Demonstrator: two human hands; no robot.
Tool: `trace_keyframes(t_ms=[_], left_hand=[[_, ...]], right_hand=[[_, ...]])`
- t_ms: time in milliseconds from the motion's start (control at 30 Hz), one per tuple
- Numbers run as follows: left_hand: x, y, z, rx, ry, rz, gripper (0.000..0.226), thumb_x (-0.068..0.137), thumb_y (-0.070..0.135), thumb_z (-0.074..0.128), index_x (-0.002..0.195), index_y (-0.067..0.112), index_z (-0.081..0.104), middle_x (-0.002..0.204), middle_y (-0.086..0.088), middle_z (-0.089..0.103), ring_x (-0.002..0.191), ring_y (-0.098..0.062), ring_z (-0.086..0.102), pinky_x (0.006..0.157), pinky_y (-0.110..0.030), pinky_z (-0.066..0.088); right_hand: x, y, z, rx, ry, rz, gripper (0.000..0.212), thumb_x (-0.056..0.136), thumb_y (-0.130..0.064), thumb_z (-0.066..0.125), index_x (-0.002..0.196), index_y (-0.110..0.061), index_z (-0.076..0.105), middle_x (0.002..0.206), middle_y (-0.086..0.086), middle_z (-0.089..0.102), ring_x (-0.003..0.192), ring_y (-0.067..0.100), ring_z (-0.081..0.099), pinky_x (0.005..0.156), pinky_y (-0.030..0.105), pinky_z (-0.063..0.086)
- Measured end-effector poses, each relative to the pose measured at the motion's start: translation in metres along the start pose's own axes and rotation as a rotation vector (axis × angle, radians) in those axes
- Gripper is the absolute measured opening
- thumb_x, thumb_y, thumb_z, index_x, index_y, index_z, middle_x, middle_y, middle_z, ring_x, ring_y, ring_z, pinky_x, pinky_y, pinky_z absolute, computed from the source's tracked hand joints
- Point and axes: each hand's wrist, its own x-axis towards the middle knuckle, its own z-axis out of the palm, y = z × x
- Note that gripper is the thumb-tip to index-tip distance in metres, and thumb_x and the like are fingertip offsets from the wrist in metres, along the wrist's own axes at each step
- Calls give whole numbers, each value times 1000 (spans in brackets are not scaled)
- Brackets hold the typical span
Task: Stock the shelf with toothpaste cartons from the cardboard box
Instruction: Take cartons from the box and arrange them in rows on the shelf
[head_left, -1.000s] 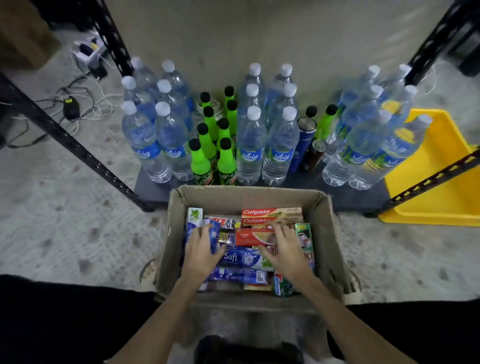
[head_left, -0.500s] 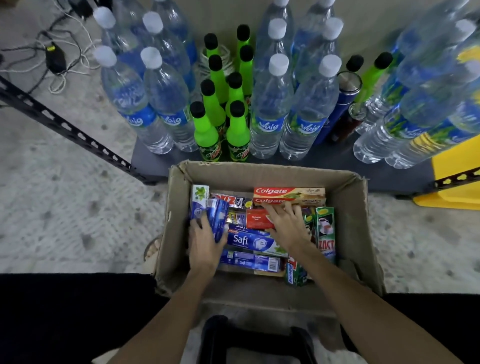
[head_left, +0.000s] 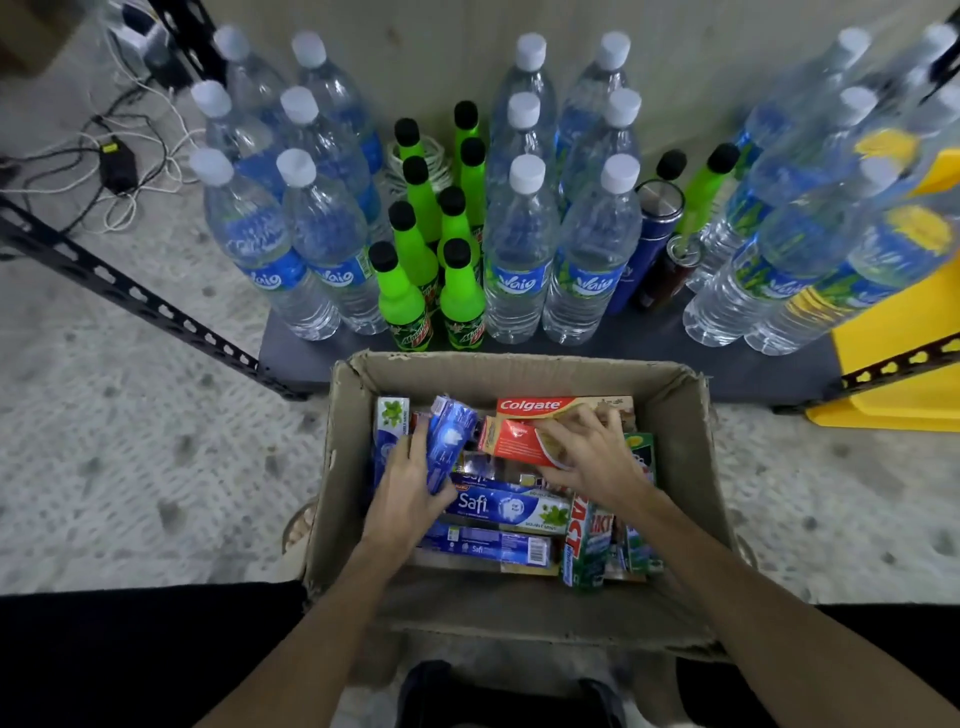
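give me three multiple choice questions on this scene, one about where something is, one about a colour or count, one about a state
1. Where does the cardboard box sit?
A. on the shelf among the bottles
B. on the floor in front of the shelf
C. inside the yellow bin

2. What colour are the caps of the green bottles?
A. white
B. red
C. black

3. What is the right hand doing?
A. gripping a red carton inside the box
B. resting on a water bottle
C. hanging empty outside the box

Answers:
1 B: the box stands on the speckled floor, just short of the dark shelf edge.
2 C: each green bottle has a black cap, while the water bottles have white ones.
3 A: its fingers close over the red carton, while the left hand holds a blue carton.
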Motion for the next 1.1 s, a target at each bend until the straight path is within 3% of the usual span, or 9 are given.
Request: trace_keyframes(t_ms=[100,300,400,500,700,800,867,1000,1100], left_hand=[[9,14,-30,-100,-2,42,94,81,25,75,157,22,21,141,-3,47,123,-21,51,102,-38,46],[11,48,-104,-106,-9,192,70,74,24,77,132,35,39,110,10,64,92,-1,65,83,-30,53],[4,67,-146,-76,30,315,71,71,24,76,134,33,45,116,9,62,96,-1,64,84,-26,53],[-4,94,-190,-38,51,421,70,74,22,78,137,30,48,126,8,49,104,3,59,82,-11,47],[-34,176,-289,-1,119,642,68,70,39,73,136,32,58,121,21,53,109,-1,60,92,-25,48],[-56,223,-334,20,172,750,66,72,25,78,135,32,61,121,18,60,110,-6,63,94,-30,50],[-71,252,-361,5,195,797,67,72,15,80,134,33,61,119,15,64,109,-9,66,93,-31,52],[-94,297,-402,-59,189,817,62,73,5,82,124,35,61,115,15,70,106,-6,69,86,-27,57],[-96,323,-428,-49,147,841,59,77,7,82,124,35,61,115,16,71,105,-5,70,85,-23,56]], right_hand=[[5,-3,-26,103,51,21,60,81,-56,66,133,-28,55,128,-4,68,119,19,45,94,38,21],[14,-17,-96,160,139,-22,67,77,-60,59,138,-33,56,125,-9,64,117,19,45,93,31,20],[11,-14,-152,192,189,-34,70,73,-66,63,137,-38,57,118,-11,64,112,17,44,93,32,23],[1,-11,-218,186,297,-27,69,66,-68,67,130,-42,63,108,-17,66,104,15,48,84,31,22],[-33,-18,-357,106,387,-44,62,62,-61,75,122,-50,64,101,-25,65,98,6,44,81,35,27],[-51,-32,-425,88,426,-68,58,60,-59,71,117,-50,64,97,-24,66,95,12,47,88,37,30],[-65,-38,-465,118,448,-87,57,60,-60,70,116,-53,63,102,-26,65,101,9,46,93,30,30],[-83,-33,-524,110,489,-71,62,61,-60,74,121,-60,60,109,-21,60,113,9,45,91,18,30],[-87,-19,-560,155,521,-23,61,61,-57,81,119,-62,61,110,-15,51,108,11,50,87,20,40]])
